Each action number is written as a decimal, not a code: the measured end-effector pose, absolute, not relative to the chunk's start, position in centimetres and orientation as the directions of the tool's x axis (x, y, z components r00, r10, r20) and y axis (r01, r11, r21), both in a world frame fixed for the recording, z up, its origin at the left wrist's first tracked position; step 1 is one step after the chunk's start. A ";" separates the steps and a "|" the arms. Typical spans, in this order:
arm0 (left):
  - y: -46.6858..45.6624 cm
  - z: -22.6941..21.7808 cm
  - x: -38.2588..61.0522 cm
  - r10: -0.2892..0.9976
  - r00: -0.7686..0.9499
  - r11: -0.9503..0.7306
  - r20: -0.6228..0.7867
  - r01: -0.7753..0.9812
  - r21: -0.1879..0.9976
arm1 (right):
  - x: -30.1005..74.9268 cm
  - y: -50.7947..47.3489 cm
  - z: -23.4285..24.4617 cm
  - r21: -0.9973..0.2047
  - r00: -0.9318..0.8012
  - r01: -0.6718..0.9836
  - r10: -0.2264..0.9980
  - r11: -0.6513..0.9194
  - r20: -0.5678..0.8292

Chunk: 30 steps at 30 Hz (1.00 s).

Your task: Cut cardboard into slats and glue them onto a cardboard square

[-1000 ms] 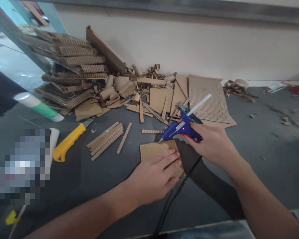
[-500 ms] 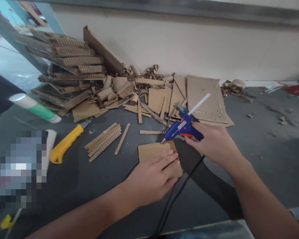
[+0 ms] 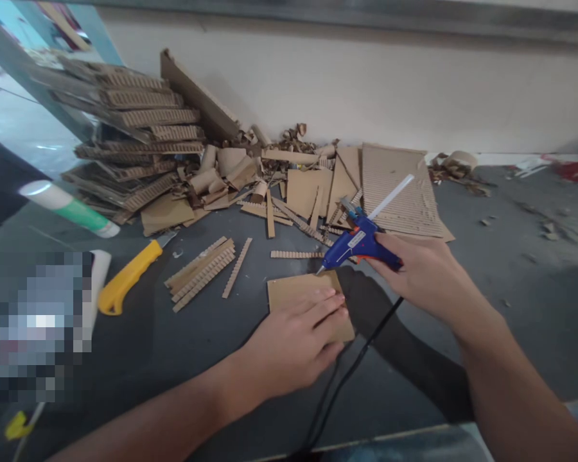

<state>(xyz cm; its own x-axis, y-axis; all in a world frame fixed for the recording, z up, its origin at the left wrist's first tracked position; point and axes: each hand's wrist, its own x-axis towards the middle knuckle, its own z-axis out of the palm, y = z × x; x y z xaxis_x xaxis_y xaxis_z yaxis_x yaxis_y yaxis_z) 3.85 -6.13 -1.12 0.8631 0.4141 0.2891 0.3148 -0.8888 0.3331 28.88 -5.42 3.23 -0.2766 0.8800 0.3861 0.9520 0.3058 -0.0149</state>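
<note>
My right hand [image 3: 414, 266] grips a blue hot glue gun [image 3: 356, 247] with a glue stick jutting from its back. Its nozzle tip is at the far edge of a small cardboard piece [image 3: 289, 289], near that edge's right end. My left hand [image 3: 301, 340] lies flat over the cardboard, fingers stretched out and pressing it to the table. Just beyond the piece lies a corrugated cardboard strip [image 3: 293, 255]. More corrugated strips [image 3: 205, 273] lie bunched to the left, with a single strip [image 3: 237, 268] beside them.
A yellow-handled utility knife [image 3: 130, 279] with its blade out lies at left, near a green-and-white tube [image 3: 72, 208]. Cardboard layers [image 3: 144, 119] are stacked at the back left. Scraps [image 3: 226, 170] and a corrugated sheet [image 3: 399, 192] line the wall. The glue gun's black cord [image 3: 351, 372] crosses the table.
My right hand has moved the glue gun slightly to the right, its nozzle following the cardboard's far edge. My left hand and the cardboard have stayed in place.
</note>
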 end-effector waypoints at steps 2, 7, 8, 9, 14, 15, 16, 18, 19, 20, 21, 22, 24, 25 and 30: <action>-6.1 -1.1 3.9 0.412 0.867 -0.888 0.280 0.313 0.336 | 28.9 -5.4 3.2 -0.010 -0.281 0.951 0.877 0.309 0.389; -6.2 -1.2 3.9 0.409 0.867 -0.891 0.285 0.312 0.328 | 29.1 -5.3 2.9 0.035 -0.258 0.962 0.866 0.269 0.429; -6.2 -1.2 3.9 0.407 0.867 -0.893 0.288 0.311 0.326 | 29.1 -5.3 2.8 0.032 -0.241 0.967 0.872 0.252 0.427; -6.1 -1.2 3.9 0.406 0.866 -0.894 0.291 0.310 0.325 | 29.1 -5.3 2.7 0.026 -0.221 0.973 0.880 0.231 0.421; -6.1 -1.1 3.8 0.410 0.864 -0.889 0.292 0.307 0.339 | 29.1 -5.2 2.7 0.011 -0.144 0.989 0.924 0.150 0.354; -6.1 -1.1 3.8 0.411 0.865 -0.887 0.287 0.308 0.343 | 29.1 -5.2 2.7 0.008 -0.144 0.988 0.926 0.151 0.349; -6.1 -1.1 3.8 0.412 0.866 -0.886 0.282 0.309 0.346 | 29.2 -5.2 2.7 0.002 -0.148 0.988 0.925 0.157 0.350; -6.1 -1.1 3.8 0.413 0.866 -0.885 0.281 0.310 0.347 | 29.4 -5.3 2.8 -0.017 -0.167 0.983 0.924 0.184 0.343; -6.1 -1.1 3.8 0.412 0.866 -0.886 0.282 0.308 0.346 | 29.5 -5.3 2.8 -0.030 -0.176 0.980 0.926 0.197 0.334; -6.1 -1.1 3.9 0.409 0.867 -0.888 0.285 0.305 0.345 | 29.7 -5.3 2.9 -0.042 -0.185 0.977 0.928 0.210 0.324; -6.1 -1.1 3.9 0.407 0.867 -0.888 0.286 0.303 0.345 | 29.9 -5.4 2.9 -0.054 -0.193 0.974 0.930 0.220 0.313; -6.1 -1.1 3.9 0.407 0.868 -0.888 0.286 0.303 0.345 | 30.1 -5.4 2.9 -0.063 -0.198 0.972 0.932 0.227 0.303; -6.1 -1.1 3.8 0.408 0.869 -0.888 0.280 0.306 0.344 | 30.3 -5.5 2.9 -0.070 -0.206 0.969 0.934 0.236 0.291; -6.1 -1.1 3.8 0.410 0.869 -0.887 0.278 0.309 0.342 | 30.4 -5.5 3.0 -0.070 -0.209 0.969 0.936 0.238 0.284; -6.1 -1.1 3.8 0.412 0.866 -0.887 0.283 0.311 0.341 | 30.7 -5.4 3.3 -0.059 -0.239 0.963 0.933 0.264 0.271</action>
<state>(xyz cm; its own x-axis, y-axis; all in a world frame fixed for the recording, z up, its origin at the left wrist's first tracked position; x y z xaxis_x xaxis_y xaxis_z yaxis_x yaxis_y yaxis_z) 3.80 -6.10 -1.05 0.8657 0.4125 0.2835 0.3109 -0.8871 0.3412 30.73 -5.41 3.25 -0.2387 0.9326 0.2706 0.9628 0.2636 -0.0589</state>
